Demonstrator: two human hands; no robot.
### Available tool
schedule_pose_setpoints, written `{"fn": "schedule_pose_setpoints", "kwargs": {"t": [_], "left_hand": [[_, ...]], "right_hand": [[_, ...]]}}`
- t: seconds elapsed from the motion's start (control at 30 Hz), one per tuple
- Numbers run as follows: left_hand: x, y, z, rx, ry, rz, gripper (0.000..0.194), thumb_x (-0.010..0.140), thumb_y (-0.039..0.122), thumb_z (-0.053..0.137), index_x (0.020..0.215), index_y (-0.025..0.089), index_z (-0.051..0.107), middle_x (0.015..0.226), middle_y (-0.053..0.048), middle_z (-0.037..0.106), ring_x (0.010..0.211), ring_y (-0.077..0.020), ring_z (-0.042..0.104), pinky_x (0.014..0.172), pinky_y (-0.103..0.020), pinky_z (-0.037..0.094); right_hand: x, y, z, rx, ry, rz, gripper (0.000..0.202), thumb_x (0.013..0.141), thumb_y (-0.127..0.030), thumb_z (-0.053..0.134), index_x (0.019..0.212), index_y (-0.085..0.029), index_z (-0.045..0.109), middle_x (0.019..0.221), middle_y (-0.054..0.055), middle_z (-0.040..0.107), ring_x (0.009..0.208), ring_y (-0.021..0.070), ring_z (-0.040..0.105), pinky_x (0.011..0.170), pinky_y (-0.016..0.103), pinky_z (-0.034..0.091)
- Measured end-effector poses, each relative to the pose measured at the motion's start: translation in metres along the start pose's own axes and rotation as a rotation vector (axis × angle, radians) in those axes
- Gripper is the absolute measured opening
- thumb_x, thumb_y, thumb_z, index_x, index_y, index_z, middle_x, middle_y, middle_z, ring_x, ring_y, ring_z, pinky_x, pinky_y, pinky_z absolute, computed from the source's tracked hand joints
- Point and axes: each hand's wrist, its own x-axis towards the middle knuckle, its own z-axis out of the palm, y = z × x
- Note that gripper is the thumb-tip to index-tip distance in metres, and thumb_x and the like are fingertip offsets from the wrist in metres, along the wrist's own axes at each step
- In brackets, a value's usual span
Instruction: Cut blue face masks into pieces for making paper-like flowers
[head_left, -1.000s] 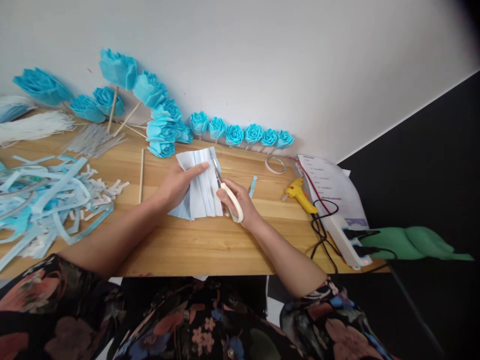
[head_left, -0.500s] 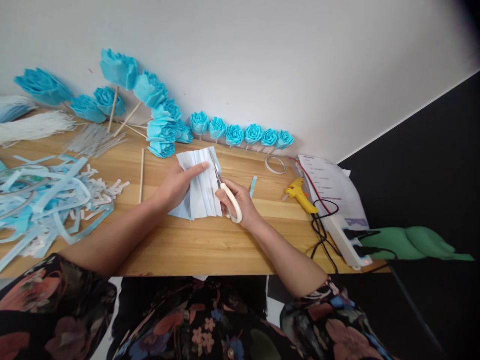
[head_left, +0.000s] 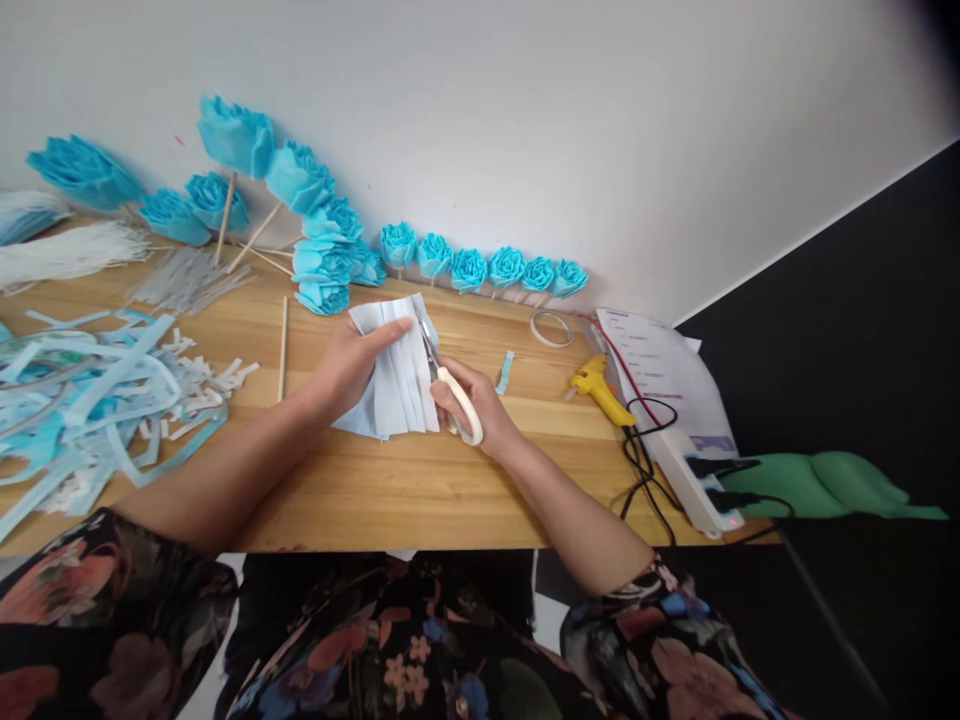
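My left hand [head_left: 351, 366] grips a pleated sheet of pale blue and white fabric [head_left: 401, 385], which looks like a face mask, with the thumb on top and the other fingers hidden beneath. Closed around the cream handles of a pair of scissors [head_left: 463, 408] is my right hand [head_left: 484, 400]. The scissor blades lie along the sheet's right edge and point away from me; part of them is hidden by the fabric. A small blue strip [head_left: 505, 372] lies on the table just right of the scissors.
Blue fabric flowers [head_left: 469, 270] on sticks line the wall. Cut strips [head_left: 127, 390] pile up at left, near a lone wooden stick [head_left: 283, 350]. To the right are a tape roll [head_left: 551, 329], a yellow glue gun [head_left: 600, 388], printed papers [head_left: 660, 370] and a power strip [head_left: 697, 490] with cables.
Both hands, with the sheet and scissors, have shifted very slightly to the left. The scissor blades sit a little differently along the sheet's right edge.
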Motion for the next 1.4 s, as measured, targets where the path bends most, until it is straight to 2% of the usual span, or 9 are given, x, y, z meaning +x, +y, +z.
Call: {"fn": "schedule_pose_setpoints", "kwargs": {"t": [0.23,0.3,0.43,0.6,0.73,0.9,1.1,1.23,1.4], "left_hand": [[-0.003,0.0,0.002,0.009,0.003,-0.014,0.04,0.072,0.041,0.08,0.1,0.015,0.069,0.085,-0.008,0.074,0.079,-0.0272,0.071,0.075,-0.04,0.058],[-0.003,0.0,0.002,-0.002,-0.008,-0.028,0.038,0.074,0.041,0.079,0.098,0.014,0.069,0.084,-0.008,0.074,0.078,-0.0268,0.071,0.074,-0.039,0.058],[-0.003,-0.001,0.001,-0.022,-0.029,-0.026,0.037,0.075,0.041,0.078,0.1,0.015,0.069,0.085,-0.008,0.075,0.078,-0.0268,0.072,0.074,-0.039,0.059],[-0.002,-0.003,0.0,-0.014,-0.057,-0.026,0.034,0.077,0.04,0.076,0.099,0.015,0.069,0.089,-0.009,0.076,0.08,-0.0273,0.072,0.073,-0.038,0.058],[-0.002,-0.004,0.0,-0.03,-0.06,-0.042,0.033,0.077,0.039,0.076,0.099,0.015,0.07,0.089,-0.009,0.076,0.078,-0.0259,0.072,0.073,-0.036,0.058],[-0.002,-0.004,-0.001,-0.042,-0.031,-0.061,0.032,0.075,0.037,0.079,0.094,0.014,0.069,0.084,-0.006,0.074,0.072,-0.021,0.069,0.068,-0.032,0.056],[-0.003,-0.001,0.0,-0.033,-0.032,-0.059,0.032,0.075,0.038,0.078,0.093,0.013,0.068,0.083,-0.006,0.074,0.069,-0.0195,0.068,0.066,-0.03,0.056],[-0.004,0.0,0.001,-0.026,-0.033,-0.068,0.03,0.076,0.038,0.078,0.091,0.014,0.068,0.082,-0.006,0.074,0.07,-0.0205,0.068,0.067,-0.031,0.056],[-0.004,0.0,0.001,-0.041,-0.038,-0.095,0.03,0.074,0.038,0.079,0.09,0.015,0.068,0.08,-0.005,0.073,0.068,-0.0192,0.068,0.067,-0.03,0.056]], "right_hand": [[0.001,-0.007,-0.001,-0.096,0.047,-0.094,0.057,0.077,-0.071,0.064,0.1,-0.019,0.064,0.085,0.003,0.06,0.081,0.0188,0.056,0.069,0.03,0.049],[0.001,-0.007,-0.001,-0.098,0.041,-0.1,0.056,0.078,-0.07,0.064,0.1,-0.019,0.065,0.087,0.003,0.06,0.082,0.019,0.056,0.073,0.031,0.048],[0.001,-0.006,-0.001,-0.077,0.042,-0.094,0.056,0.077,-0.07,0.066,0.098,-0.018,0.065,0.084,0.002,0.058,0.076,0.0165,0.052,0.068,0.028,0.046],[0.0,-0.003,0.0,-0.026,0.038,-0.019,0.056,0.074,-0.072,0.067,0.093,-0.02,0.062,0.07,-0.001,0.049,0.059,0.0121,0.043,0.051,0.024,0.038],[0.001,-0.002,0.0,-0.018,0.046,-0.024,0.055,0.073,-0.071,0.068,0.087,-0.019,0.061,0.064,-0.003,0.043,0.054,0.0102,0.038,0.047,0.023,0.034],[0.001,0.0,0.0,-0.054,0.061,-0.037,0.059,0.074,-0.072,0.068,0.096,-0.017,0.065,0.065,-0.003,0.047,0.056,0.0106,0.042,0.048,0.023,0.035],[0.001,0.004,0.0,-0.004,0.04,-0.029,0.061,0.077,-0.067,0.068,0.11,-0.016,0.066,0.059,-0.006,0.044,0.046,0.0083,0.039,0.043,0.023,0.034],[0.001,0.006,0.0,-0.018,0.057,-0.041,0.06,0.077,-0.066,0.068,0.11,-0.016,0.068,0.061,-0.005,0.045,0.049,0.0088,0.039,0.045,0.023,0.033],[0.002,0.003,-0.001,-0.055,0.075,-0.078,0.061,0.076,-0.069,0.068,0.11,-0.018,0.068,0.078,0.001,0.056,0.067,0.0126,0.046,0.055,0.024,0.04]]}}
